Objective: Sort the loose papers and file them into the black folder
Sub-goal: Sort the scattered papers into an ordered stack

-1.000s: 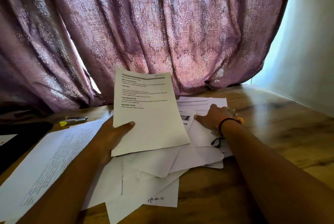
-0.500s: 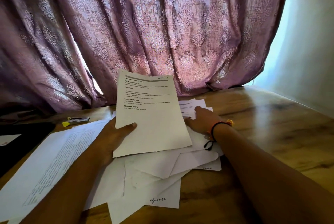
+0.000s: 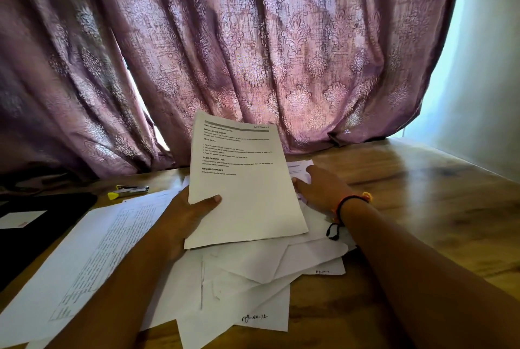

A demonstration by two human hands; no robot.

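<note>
Curtain: mauve, damask-patterned, hanging in heavy folds across the far side, hem meeting the table's far edge.
Table: brown wood, visible grain.
Wall: pale, far right.
Yellow-tipped object: lying far left on the table; kind unclear.

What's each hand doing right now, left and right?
Left hand: holds the printed sheet, thumb on its front.
Right hand: open, fingers resting on the loose papers, gripping nothing.
</note>
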